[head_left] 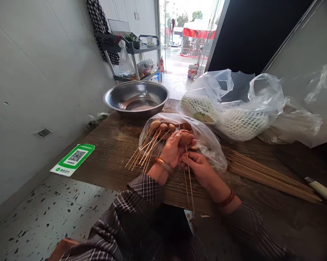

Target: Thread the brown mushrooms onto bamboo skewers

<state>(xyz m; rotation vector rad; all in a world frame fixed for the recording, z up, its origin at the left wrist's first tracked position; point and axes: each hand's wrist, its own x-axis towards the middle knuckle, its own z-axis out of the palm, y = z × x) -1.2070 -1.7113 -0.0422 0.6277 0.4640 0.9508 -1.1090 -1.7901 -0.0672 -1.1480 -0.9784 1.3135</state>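
Observation:
My left hand (172, 150), a bangle on its wrist, is closed around a brown, egg-shaped piece of food (185, 139). Two thin wooden skewers (189, 177) run down from about this piece; one tip shows just above it. Below it, the fingers of my right hand (200, 167) pinch the skewers. Both hands are over the near edge of a clear plastic bag (207, 132). Inside the bag lie several similar brown pieces (162, 127), some on skewers whose bare ends (144, 152) stick out to the left over the wooden table (103, 163).
A wide metal basin (136, 108) stands at the back left. Plastic bags with netted produce (242, 119) fill the back right. To the right lie a bundle of loose skewers (269, 174) and a knife (323, 190). A green QR card (73, 159) rests at the left edge.

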